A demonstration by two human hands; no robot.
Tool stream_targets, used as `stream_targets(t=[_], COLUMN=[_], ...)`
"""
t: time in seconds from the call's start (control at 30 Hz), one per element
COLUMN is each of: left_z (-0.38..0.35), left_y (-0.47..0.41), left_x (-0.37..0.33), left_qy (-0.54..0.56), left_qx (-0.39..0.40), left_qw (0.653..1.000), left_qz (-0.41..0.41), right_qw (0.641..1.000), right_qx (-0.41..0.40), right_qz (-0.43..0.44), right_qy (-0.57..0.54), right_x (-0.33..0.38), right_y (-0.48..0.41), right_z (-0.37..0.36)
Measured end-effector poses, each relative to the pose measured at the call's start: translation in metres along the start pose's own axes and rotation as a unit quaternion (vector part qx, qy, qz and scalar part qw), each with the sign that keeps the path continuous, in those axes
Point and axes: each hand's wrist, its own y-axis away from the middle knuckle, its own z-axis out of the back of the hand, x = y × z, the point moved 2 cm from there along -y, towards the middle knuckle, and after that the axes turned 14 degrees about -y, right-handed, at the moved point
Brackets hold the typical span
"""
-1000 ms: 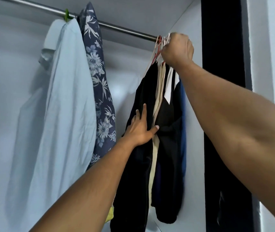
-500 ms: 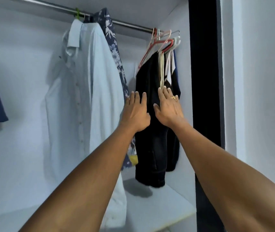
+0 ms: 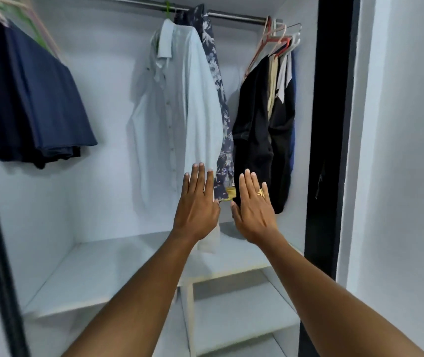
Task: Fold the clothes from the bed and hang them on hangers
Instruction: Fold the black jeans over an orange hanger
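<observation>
Our left hand [image 3: 198, 204] and right hand [image 3: 253, 208] are raised side by side, backs toward us, fingers straight and released, grasping nothing. A gold ring [image 3: 260, 193] sits on a right finger. Below our fingers lies the white wardrobe shelf [image 3: 97, 274]. At our left fingertips hangs the pale blue button-up shirt [image 3: 180, 119]; whether we touch it, we cannot tell. A navy floral-print garment [image 3: 218, 99] hangs between the two sets of fingertips. Past our right fingertips, black garments [image 3: 254, 130] hang on coloured plastic hangers [image 3: 275, 39] from the silver metal rail [image 3: 234, 18] high above. Far left of our fingers hangs a folded navy cloth [image 3: 40, 99].
</observation>
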Motion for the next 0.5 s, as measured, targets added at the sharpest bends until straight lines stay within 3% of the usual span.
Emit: stream_targets(t=[0.27,0.37,0.5], left_z=[0.03,0.047,0.078], left_y=[0.208,0.279,0.345], left_x=[0.003,0.022,0.059], left_qy=[-0.013,-0.045,-0.054], left_qx=[0.137,0.183,0.216], left_qw=[0.988,0.981,0.97], left_qz=[0.066,0.052,0.095], right_qw=[0.988,0.98,0.969], right_qx=[0.113,0.149,0.175], right_qz=[0.042,0.045,0.067], right_qy=[-0.098,-0.125,-0.159], right_x=[0.083,0.123,0.186], right_y=[0.178,0.23,0.274], right_z=[-0.069,-0.081,-0.088])
